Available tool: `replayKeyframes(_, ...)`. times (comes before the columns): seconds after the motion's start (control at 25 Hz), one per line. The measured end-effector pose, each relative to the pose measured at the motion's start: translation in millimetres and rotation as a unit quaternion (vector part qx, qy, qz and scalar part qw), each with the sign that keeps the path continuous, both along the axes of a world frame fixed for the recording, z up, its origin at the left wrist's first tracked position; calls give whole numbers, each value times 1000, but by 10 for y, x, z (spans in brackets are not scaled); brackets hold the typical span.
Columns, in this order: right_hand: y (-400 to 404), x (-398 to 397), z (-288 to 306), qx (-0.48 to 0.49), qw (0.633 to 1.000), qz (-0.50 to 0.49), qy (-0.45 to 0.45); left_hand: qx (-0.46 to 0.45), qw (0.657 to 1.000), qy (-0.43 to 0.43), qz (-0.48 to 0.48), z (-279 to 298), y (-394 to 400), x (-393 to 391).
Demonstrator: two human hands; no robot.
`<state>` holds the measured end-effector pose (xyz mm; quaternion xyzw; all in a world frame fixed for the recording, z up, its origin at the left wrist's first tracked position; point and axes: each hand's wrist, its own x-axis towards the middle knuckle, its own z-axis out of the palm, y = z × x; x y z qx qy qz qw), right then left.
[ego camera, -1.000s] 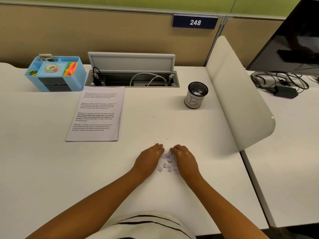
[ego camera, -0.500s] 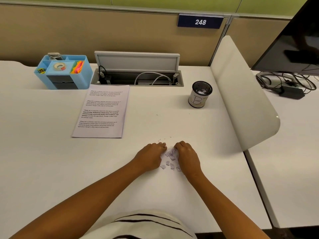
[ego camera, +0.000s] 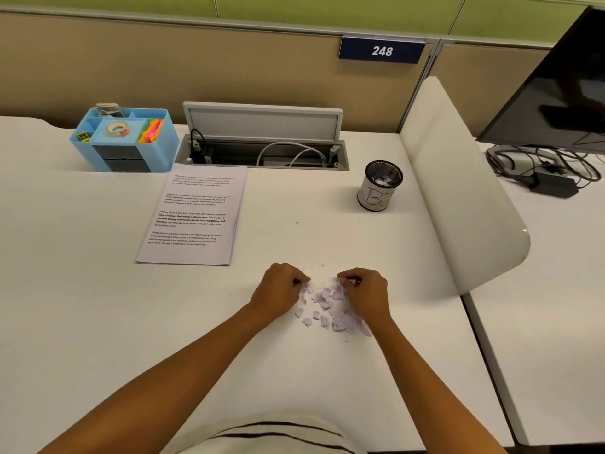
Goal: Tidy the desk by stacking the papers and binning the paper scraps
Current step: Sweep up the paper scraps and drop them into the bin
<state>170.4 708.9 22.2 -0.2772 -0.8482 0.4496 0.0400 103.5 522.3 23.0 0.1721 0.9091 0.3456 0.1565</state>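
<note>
Head view looks down past a striped shirt (ego camera: 262, 434) at the near edge of the desk (ego camera: 98, 322), where both forearms reach forward to a small heap of paper scraps (ego camera: 327, 306), a little right of the desk's middle. The hands sit either side of the heap, apparently to herd the loose bits together so they can be lifted in one go. The left hand (ego camera: 278, 290) has its fingers curled under at the heap's left side, fingertips touching the nearest scraps; whether it pinches any I cannot tell. The right hand (ego camera: 365, 294) is curled likewise, and white bits show under its fingers, so it seems to be gathering some. Farther back, toward the left, the papers (ego camera: 193, 214) lie squared in one stack. Toward the right edge, beside the white divider (ego camera: 458, 191), stands the small mesh bin (ego camera: 379, 186), scraps already inside. Along the far edge sit a blue organiser (ego camera: 124, 142) and an open cable tray (ego camera: 262, 149).
</note>
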Motion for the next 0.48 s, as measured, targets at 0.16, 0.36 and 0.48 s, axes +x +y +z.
replayKeyframes(0.16,236,-44,82,-244,968,-61,-12,143,963,-155,170,62,-49,-171)
replayKeyframes(0.36,404,-210,240,-484,867,-116,-13,338,832,-362,249,236,4,-364)
replayKeyframes(0.48,529,-387,337,-515,850,-115,-10,386,795,-399,243,336,132,-467)
